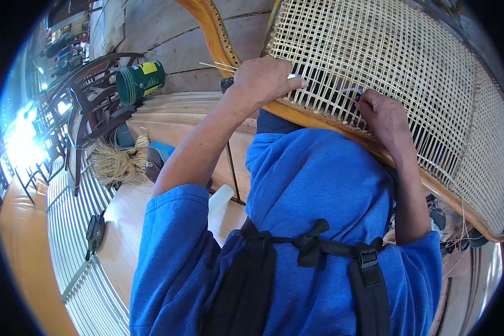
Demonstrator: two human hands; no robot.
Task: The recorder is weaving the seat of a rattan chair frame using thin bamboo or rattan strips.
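Note:
A woven cane panel [369,42] in a curved wooden chair frame [319,119] lies tilted across the front of my body. My left hand [262,83] is closed at the panel's left edge, its thumb over the weave. A shiny pale bit [294,75] shows by that thumb; what the fingers grip is hidden. Loose cane strands [215,68] stick out left of this hand. My right hand [385,116] rests over the lower weave with fingers pinched at a small dark piece. Just left of those fingertips, a pale curved piece [351,90] shows among the strands.
A green bucket [141,82] lies tipped on its side at the left, by dark wooden chair frames [84,106]. Below it is a bundle of cane strands [117,159]. A black clip-like object [96,232] lies on slats further down. Wooden boards [179,42] stand behind.

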